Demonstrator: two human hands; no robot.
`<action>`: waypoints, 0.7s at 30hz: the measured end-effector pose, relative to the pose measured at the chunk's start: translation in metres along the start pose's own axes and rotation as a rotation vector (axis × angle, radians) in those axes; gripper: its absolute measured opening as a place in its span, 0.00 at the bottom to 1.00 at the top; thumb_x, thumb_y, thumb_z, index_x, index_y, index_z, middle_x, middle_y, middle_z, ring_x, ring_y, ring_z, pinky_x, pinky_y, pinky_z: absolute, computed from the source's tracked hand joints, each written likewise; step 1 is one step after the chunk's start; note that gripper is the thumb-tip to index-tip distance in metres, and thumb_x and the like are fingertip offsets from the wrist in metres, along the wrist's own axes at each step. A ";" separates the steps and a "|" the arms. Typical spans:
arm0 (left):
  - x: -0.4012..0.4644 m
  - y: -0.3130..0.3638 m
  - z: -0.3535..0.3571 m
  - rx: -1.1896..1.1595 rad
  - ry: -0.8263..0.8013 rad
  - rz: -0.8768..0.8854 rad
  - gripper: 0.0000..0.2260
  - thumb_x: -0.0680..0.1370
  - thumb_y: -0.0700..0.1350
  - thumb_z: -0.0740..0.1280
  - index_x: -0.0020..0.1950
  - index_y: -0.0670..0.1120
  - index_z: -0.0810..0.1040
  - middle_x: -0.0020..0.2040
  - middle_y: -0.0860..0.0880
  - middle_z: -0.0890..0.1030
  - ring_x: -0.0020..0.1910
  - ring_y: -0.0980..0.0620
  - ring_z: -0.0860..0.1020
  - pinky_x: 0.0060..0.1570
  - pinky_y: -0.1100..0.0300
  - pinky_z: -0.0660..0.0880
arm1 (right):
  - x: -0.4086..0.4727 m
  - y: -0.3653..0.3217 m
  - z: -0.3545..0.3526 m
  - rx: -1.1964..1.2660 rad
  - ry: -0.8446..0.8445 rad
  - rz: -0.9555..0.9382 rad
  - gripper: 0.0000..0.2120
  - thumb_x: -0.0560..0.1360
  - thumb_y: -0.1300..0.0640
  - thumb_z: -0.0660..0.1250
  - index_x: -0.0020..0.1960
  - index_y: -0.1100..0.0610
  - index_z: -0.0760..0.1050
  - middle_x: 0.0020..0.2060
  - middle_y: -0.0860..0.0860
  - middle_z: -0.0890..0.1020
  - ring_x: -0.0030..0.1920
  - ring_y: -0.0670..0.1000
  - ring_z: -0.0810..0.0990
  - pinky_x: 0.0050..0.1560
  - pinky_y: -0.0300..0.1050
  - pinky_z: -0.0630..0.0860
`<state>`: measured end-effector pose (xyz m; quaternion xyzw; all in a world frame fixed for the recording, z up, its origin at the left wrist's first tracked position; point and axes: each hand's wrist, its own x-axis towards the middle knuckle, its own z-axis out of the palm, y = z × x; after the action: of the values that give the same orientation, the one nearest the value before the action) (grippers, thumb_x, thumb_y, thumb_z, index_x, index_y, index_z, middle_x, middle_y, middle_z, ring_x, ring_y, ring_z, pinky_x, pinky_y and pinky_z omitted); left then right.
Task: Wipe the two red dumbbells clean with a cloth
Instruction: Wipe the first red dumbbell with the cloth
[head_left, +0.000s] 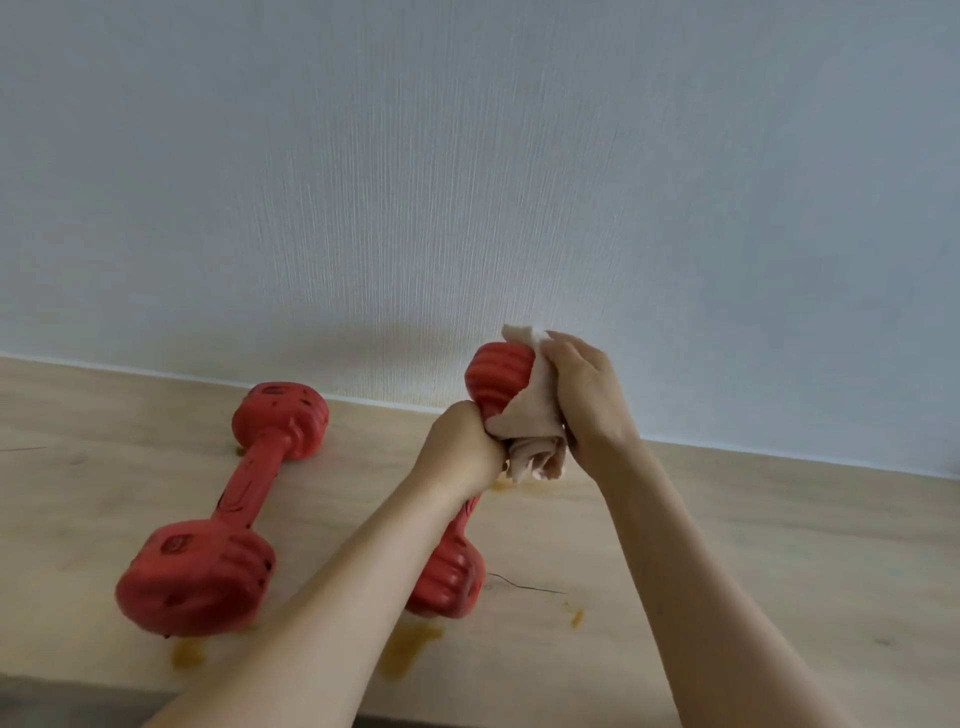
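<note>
1. Left hand (462, 449) is fisted round the handle of the tilted dumbbell (501, 374), fingers curled tight on the bar; it props the weight up at an angle, far head raised, near head resting on the table (753, 545).
2. Right hand (584, 400) presses a bunched beige cloth (530, 431) against the right side of the raised far head, fingers curled over the fabric and clamping it to the red rubber. A corner of cloth pokes up above the head, and a wad hangs just below by the left fist.
3. Step in hand looks like wiping the far head of this dumbbell, centre of the scene, close to the wall (467, 182).
4. To do it well: keep the left grip firm so the bar does not roll, and wrap the cloth round the head rather than dabbing one face.
5. The head is ribbed, so drag the cloth along the grooves, then turn the bar with the left wrist to bring unwiped sides round.
6. The near head and the handle under the fist likely need a pass too; shift the grip to reach them.
7. The second dumbbell (228, 514) lies flat on the table at left, well apart from both hands, dark specks on its heads and handle. Looks not yet cleaned.
8. Orange-brown spill marks (405, 649) sit on the table near the front edge, right by both near heads. Risk: setting a wiped head back in them re-soils it, so put it down clear of them.
</note>
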<state>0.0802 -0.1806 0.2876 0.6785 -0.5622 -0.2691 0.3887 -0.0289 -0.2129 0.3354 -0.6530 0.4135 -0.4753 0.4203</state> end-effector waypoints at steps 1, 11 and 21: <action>0.001 -0.002 -0.001 -0.019 0.011 -0.004 0.05 0.73 0.35 0.63 0.37 0.38 0.76 0.32 0.45 0.78 0.35 0.45 0.75 0.32 0.60 0.68 | -0.002 0.001 -0.004 0.083 -0.094 0.027 0.20 0.69 0.52 0.59 0.58 0.53 0.79 0.58 0.51 0.80 0.59 0.50 0.78 0.66 0.54 0.71; -0.014 0.003 -0.011 -0.145 -0.272 0.164 0.09 0.69 0.36 0.71 0.44 0.45 0.75 0.36 0.49 0.79 0.37 0.52 0.78 0.38 0.57 0.75 | -0.015 0.022 -0.026 -0.216 -0.227 -0.093 0.43 0.68 0.46 0.74 0.75 0.50 0.54 0.71 0.44 0.63 0.69 0.44 0.66 0.70 0.48 0.66; -0.017 0.010 0.015 0.065 -0.142 0.208 0.05 0.72 0.38 0.64 0.38 0.46 0.71 0.31 0.53 0.76 0.28 0.57 0.75 0.27 0.69 0.69 | -0.021 0.009 0.001 -0.742 0.202 -0.223 0.28 0.72 0.51 0.69 0.69 0.51 0.64 0.67 0.51 0.66 0.66 0.54 0.67 0.51 0.46 0.69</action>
<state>0.0587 -0.1682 0.2864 0.6082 -0.6640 -0.2563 0.3516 -0.0333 -0.1957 0.3211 -0.7513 0.5230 -0.3981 0.0591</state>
